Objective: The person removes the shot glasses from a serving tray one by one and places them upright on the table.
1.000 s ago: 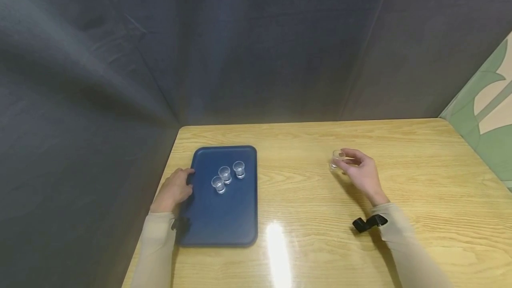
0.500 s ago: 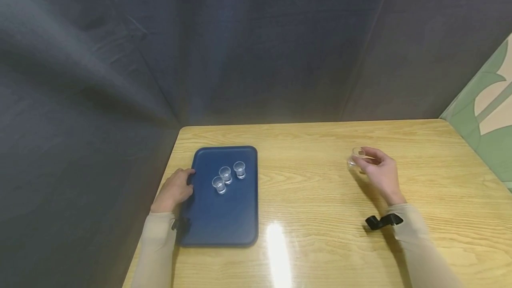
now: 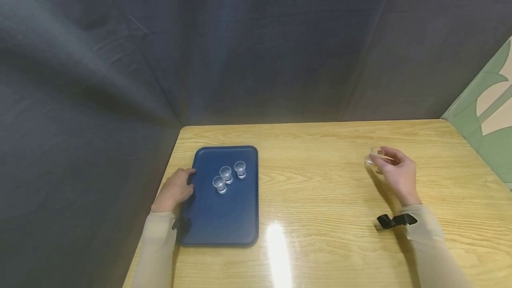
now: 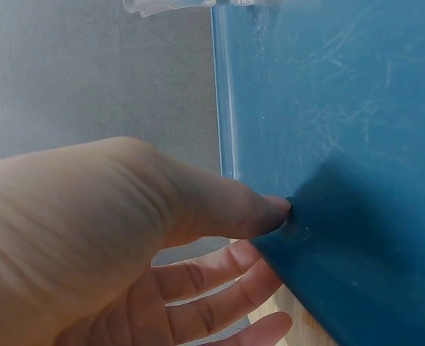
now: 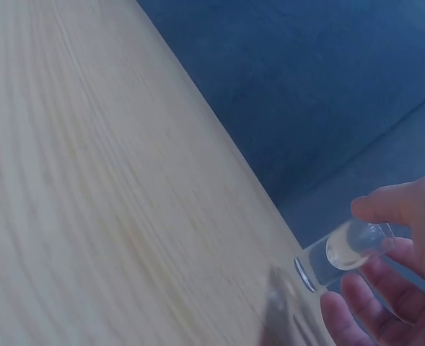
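My right hand point(image 3: 399, 173) pinches a small clear shot glass point(image 3: 371, 160) between thumb and fingers, over the right part of the wooden table. In the right wrist view the thumb lies on one side of the held glass point(image 5: 320, 265) near its rim, with fingers on the other. At the left, my left hand point(image 3: 173, 191) grips the rim of a blue tray point(image 3: 224, 223). The left wrist view puts the thumb on top of the tray edge and the other fingers beside and under it. Three more shot glasses point(image 3: 226, 175) stand on the tray in a slanting row.
The wooden table point(image 3: 312, 217) carries the tray on its left. A dark curtain point(image 3: 280, 57) hangs behind the table and along its left side. A green and cream patterned panel point(image 3: 492, 119) borders the right back corner.
My right hand has moved to the right across the table with the shot glass in its grip. My left hand, the tray and its glasses have stayed in place.
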A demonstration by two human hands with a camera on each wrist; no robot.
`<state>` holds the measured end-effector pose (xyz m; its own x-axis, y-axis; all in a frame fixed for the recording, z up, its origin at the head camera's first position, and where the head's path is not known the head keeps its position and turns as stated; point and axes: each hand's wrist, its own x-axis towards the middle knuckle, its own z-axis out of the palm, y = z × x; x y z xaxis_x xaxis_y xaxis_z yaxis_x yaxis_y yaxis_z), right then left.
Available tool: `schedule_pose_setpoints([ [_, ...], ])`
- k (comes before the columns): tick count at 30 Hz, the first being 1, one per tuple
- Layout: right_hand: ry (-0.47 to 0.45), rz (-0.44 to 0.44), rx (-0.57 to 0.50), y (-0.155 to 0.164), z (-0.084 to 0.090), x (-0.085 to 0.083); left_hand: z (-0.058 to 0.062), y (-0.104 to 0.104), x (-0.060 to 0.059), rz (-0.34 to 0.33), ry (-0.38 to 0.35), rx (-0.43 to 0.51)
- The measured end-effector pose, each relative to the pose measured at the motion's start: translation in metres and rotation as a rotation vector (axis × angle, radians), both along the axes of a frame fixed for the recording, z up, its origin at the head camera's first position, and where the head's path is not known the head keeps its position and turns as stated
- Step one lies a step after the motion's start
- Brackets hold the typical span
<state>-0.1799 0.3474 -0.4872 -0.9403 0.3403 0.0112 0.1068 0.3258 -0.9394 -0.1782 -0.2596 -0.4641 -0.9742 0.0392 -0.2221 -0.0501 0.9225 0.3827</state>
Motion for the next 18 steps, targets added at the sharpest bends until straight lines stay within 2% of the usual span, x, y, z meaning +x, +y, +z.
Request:
schedule_pose_setpoints([
  [8,-0.022,-0.077,-0.012,0.0071,-0.0058,0.0000,0.0016,0.0004,0.0008,0.005,0.003,0.010],
  [18,-0.029,-0.093,-0.014,0.0075,-0.0081,0.0002,-0.0011,-0.0003,0.0005,0.003,0.011,0.009],
])
